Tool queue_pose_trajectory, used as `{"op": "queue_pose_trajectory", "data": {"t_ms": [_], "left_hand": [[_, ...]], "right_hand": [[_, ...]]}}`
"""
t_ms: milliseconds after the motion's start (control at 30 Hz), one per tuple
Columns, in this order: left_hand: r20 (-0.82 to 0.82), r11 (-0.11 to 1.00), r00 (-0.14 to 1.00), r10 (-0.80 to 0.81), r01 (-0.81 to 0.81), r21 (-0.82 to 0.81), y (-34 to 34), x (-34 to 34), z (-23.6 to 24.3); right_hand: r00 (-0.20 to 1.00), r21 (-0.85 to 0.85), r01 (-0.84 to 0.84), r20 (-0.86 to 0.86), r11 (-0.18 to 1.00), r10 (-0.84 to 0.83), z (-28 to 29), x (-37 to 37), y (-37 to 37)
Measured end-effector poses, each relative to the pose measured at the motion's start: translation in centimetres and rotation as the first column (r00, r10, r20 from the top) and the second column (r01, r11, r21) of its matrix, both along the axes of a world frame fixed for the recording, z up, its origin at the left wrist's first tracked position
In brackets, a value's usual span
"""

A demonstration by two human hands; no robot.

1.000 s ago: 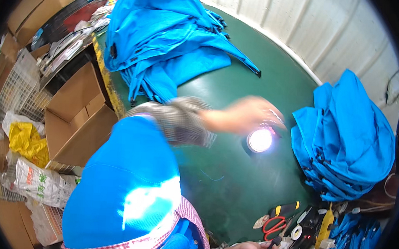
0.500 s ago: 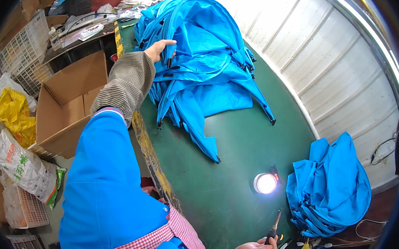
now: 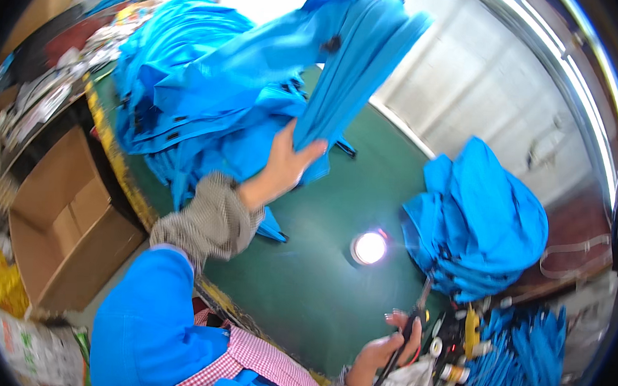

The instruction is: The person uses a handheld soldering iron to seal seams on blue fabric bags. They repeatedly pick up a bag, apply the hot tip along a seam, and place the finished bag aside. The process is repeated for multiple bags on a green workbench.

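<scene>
My left hand [image 3: 276,170] is closed around the lower end of a bunched blue fabric piece [image 3: 362,76], thumb in front and fingers partly hidden behind the cloth. That piece stands up tilted to the right, blurred by motion, and overlaps a large heap of the same blue fabric [image 3: 178,79] with small black end fittings. My right hand [image 3: 380,353] grips a soldering iron [image 3: 410,325] by its dark handle, its thin tip slanting up toward a second blue fabric bundle [image 3: 481,218]. A round lit lamp [image 3: 371,248] stands on the green table [image 3: 310,285] between the hands.
An open cardboard box [image 3: 63,227] stands left of the table's yellow-striped edge. Lower right are blue strips [image 3: 518,361], a yellow tool [image 3: 472,330], a white roll [image 3: 436,346] and a small bottle [image 3: 455,374]. A white ribbed wall [image 3: 465,75] runs along the far side.
My left hand has moved right and nearer, raising a bunched blue piece off the heap. My right hand still holds the soldering iron. The whole view has shifted to the right.
</scene>
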State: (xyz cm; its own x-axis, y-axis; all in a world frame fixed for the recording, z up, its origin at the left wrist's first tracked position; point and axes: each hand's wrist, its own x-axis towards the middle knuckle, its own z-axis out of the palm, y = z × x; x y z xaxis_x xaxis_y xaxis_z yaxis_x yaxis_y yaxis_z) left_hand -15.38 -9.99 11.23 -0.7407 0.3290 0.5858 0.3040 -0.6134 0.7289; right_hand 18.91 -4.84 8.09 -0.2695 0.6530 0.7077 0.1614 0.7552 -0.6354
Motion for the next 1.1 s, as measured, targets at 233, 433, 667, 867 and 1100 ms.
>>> {"op": "queue_pose_trajectory", "data": {"t_ms": [233, 433, 667, 867, 1100], "left_hand": [[0.436, 0.946, 0.874, -0.215, 0.297, -0.129, 3.6, 16.3, -15.6], [0.28, 0.753, 0.868, -0.41, 0.496, -0.433, 5.1, 14.4, -14.4], [0.782, 0.77, 0.462, -0.419, 0.636, 0.037, 5.7, 17.2, -10.8], [0.489, 0.65, 0.705, -0.514, 0.692, -0.316, 6.1, 16.0, -12.9], [0.494, 0.714, 0.779, -0.385, 0.591, -0.375, 6.1, 16.3, -12.9]], "right_hand": [[0.921, 0.128, -0.139, -0.347, 0.982, 0.176, -5.2, -9.1, 7.2], [0.955, 0.112, 0.091, -0.292, 0.989, -0.055, -2.8, -12.3, 8.3], [0.896, 0.03, 0.156, -0.426, 0.987, -0.129, -1.8, -11.7, 10.8], [0.961, 0.068, 0.065, -0.272, 0.996, -0.044, -4.6, -9.9, 10.0], [0.895, -0.145, -0.223, -0.422, 0.964, 0.144, -4.8, -8.8, 10.3]]}}
